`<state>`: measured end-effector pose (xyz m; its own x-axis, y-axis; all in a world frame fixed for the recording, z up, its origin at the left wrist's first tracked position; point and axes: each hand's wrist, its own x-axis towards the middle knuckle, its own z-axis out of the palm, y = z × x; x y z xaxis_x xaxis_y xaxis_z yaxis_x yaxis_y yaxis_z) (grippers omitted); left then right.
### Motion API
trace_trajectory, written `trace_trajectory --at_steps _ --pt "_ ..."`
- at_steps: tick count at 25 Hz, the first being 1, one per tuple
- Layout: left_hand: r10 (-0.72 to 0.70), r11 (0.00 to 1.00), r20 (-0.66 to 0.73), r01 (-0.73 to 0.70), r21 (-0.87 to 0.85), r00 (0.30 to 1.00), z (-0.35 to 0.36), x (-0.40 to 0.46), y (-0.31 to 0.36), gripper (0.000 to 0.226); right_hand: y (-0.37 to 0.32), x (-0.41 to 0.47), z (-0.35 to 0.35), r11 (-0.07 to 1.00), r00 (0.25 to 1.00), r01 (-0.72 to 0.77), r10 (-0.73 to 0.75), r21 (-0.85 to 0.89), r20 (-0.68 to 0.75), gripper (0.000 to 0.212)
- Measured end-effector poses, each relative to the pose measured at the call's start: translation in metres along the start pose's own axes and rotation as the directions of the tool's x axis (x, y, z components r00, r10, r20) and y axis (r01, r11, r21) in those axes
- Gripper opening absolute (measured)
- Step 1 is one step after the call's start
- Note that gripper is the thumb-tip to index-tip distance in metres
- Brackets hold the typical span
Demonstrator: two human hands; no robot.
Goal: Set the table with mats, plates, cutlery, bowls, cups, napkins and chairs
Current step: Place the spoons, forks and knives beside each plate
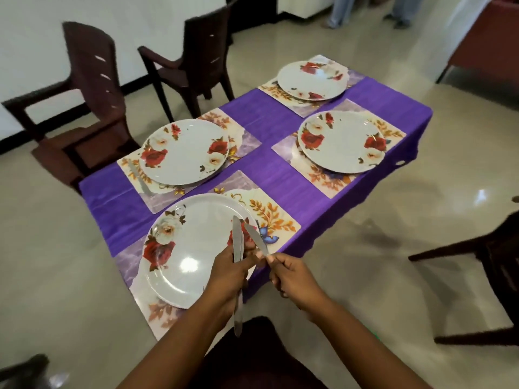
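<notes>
Purple cloth covers my tabletop (280, 175), which carries four floral placemats, each with a rose-patterned plate on it. Far left, two dark plastic chairs (84, 88) stand apart from the table, not yet pushed in. On the left mat, a table knife (139, 178) already lies beside the far-left plate (184, 151). Nearest me sits the near plate (193, 248), with no cutlery beside it yet.

Above its right edge, my left hand (230, 276) is curled around a bundle of knives (238, 248), blades pointing away from me. Just to its right, my right hand (292, 276) pinches the handle end of a single knife (257, 238), drawing it out of the bundle.

To place it well, I judge I should pull it fully free, then lay it flat on the near placemat (278, 220) alongside the plate, matching the knife already set. Further right, two plates (341, 141) await cutlery, and another chair (483, 262) stands at the right edge.
</notes>
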<state>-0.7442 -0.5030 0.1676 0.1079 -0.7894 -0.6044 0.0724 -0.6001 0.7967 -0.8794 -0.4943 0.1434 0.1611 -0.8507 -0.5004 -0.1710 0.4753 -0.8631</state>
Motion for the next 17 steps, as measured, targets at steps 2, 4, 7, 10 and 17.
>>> trace_trajectory --at_steps 2,4,7,10,17 --pt "0.004 1.000 -0.072 -0.006 -0.023 0.997 0.001 0.002 -0.007 0.022 0.000 0.011 -0.004 0.999 0.996 -0.017 0.020 -0.034 0.087 0.031" --pt "-0.003 1.000 -0.140 0.000 -0.024 0.990 -0.001 0.002 -0.012 0.013 -0.002 0.018 -0.004 0.998 0.981 -0.038 0.047 -0.050 0.186 0.028" --pt "0.006 0.997 -0.214 -0.022 -0.070 0.977 -0.005 0.018 -0.002 0.010 -0.013 0.038 -0.005 0.999 0.952 -0.010 0.020 -0.033 0.307 0.030" --pt "-0.001 0.985 -0.310 -0.053 -0.166 0.951 -0.007 0.044 0.016 0.010 -0.017 0.071 -0.012 0.998 0.939 -0.011 0.032 -0.063 0.343 0.022" --pt "-0.088 0.982 -0.284 0.036 -0.186 0.955 0.001 0.121 0.037 0.019 -0.013 0.145 -0.046 0.952 0.979 0.002 0.062 -0.307 0.196 0.010"
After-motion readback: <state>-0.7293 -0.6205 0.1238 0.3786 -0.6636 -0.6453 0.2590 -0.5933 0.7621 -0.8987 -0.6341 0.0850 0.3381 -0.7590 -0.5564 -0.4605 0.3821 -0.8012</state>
